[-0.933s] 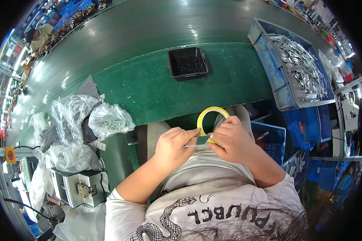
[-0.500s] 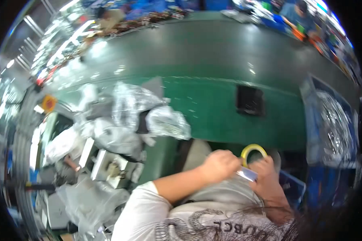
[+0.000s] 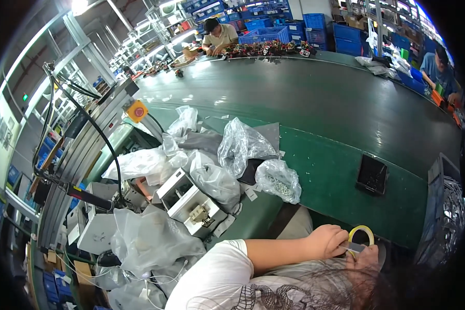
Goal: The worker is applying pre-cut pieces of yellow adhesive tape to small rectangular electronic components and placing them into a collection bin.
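Note:
My left hand is closed, its fingers pinching one end of a pale, shiny flat strip that looks like tape. Just right of it, my right hand grips a yellow-rimmed roll of tape, whose ring stands up above the fingers. The strip spans the short gap between both hands, over my lap at the near edge of the green bench. Part of the right hand lies behind loose dark hair.
Clear plastic bags, one holding small parts, crowd the bench left of centre beside a white machine. A black tray lies farther right. Beyond runs a dark conveyor belt; two people work across it.
My view has swung left, so the bench and both hands sit farther right in the picture. Both hands still hold the tape roll and strip close together.

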Demonstrator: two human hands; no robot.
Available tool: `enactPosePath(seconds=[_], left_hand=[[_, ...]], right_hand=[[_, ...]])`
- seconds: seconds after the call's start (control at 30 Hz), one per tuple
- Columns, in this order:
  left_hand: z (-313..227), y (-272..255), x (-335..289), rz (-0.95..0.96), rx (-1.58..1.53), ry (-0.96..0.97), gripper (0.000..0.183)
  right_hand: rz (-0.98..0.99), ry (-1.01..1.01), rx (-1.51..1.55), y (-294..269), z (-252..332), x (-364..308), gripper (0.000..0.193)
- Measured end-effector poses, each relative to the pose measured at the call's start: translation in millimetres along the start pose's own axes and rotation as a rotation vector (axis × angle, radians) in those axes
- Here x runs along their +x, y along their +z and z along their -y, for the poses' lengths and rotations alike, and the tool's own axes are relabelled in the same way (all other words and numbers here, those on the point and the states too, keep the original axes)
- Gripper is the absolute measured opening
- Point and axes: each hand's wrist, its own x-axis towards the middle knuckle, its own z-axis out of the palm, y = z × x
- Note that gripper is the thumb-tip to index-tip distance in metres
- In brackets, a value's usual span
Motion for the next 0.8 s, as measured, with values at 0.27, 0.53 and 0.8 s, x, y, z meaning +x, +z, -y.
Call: enactPosePath(seconds=[0.27,0.53,0.8], left_hand=[[-17.3,-9.4,9.5,0.255,-0.301,-0.43,0.018],[-20.6,-17.2,15.3,0.389,-0.316,-0.424,0.021],[-16.5,-18.7,17.8,0.514,-0.32,-0.485,0.02]], right_hand=[[-0.044,0.212,0.019,1.9,5.4,2.9,0.022],[0.11,0.12,0.032,4.0,-8.1,-0.5,0.019],[0.102,0.075,0.17,-7.5,-3.1,5.0,0.012]])
